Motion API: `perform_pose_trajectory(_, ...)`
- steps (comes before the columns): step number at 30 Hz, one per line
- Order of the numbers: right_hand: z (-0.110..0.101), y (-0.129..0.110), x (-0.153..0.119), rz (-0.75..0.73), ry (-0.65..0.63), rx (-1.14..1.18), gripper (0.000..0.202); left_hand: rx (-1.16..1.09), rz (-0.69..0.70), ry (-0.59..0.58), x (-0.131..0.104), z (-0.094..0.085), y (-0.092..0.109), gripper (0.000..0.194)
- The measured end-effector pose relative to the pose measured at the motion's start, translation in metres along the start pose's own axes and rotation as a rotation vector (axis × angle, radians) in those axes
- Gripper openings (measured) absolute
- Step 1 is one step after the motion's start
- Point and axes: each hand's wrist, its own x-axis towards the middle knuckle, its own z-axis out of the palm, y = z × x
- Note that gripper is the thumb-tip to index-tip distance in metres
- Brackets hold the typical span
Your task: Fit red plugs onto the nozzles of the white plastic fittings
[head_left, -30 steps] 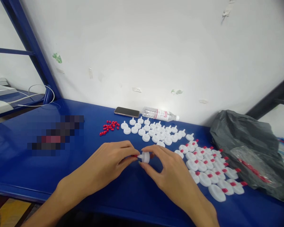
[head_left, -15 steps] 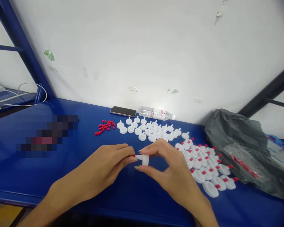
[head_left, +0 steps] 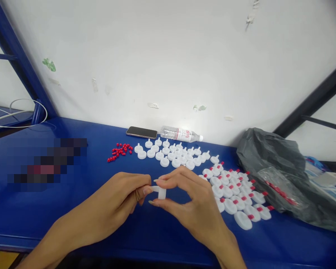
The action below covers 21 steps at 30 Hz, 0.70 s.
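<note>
My right hand (head_left: 192,198) holds a white nozzle cap (head_left: 162,192) by its round base between thumb and fingers, with the spout pointing left. At the spout's tip, the thumb and fingers of my left hand (head_left: 131,198) are pinched together; the small red tip cap in them is hidden now. Beyond the left hand lies a loose pile of small red tip caps (head_left: 120,150). White nozzle caps (head_left: 164,161) with bare spouts stand in a group behind my hands. To the right, white nozzle caps with red tips (head_left: 231,206) lie on their sides.
The blue table (head_left: 95,254) meets a white wall at the back. A phone (head_left: 142,132) and a clear plastic bottle (head_left: 182,134) lie along it. On the right sits a dark plastic bag (head_left: 271,153), with a clear bag of red pieces (head_left: 281,192) on it.
Both hands have shifted slightly left together with the white nozzle cap. The red tip cap that showed at my left fingertips is now covered by them. The view has turned a little right.
</note>
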Motion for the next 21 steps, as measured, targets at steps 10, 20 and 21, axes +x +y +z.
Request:
perform_pose_trajectory(10, 0.000, -0.002, -0.001, 0.078, -0.096, -0.099, 0.019, 0.028, -0.026, 0.052, 0.004, 0.011, 0.005, 0.041)
perform_pose_trajectory(20, -0.034, 0.005, -0.011, 0.175, -0.371, -0.511, 0.018, 0.224, -0.128, 0.055, 0.007, 0.015, -0.004, 0.050)
perform_pose_trajectory(21, -0.040, 0.009, -0.011, 0.194, -0.398, -0.542, 0.015, 0.233, -0.135, 0.043, 0.006, 0.012, -0.005, 0.050)
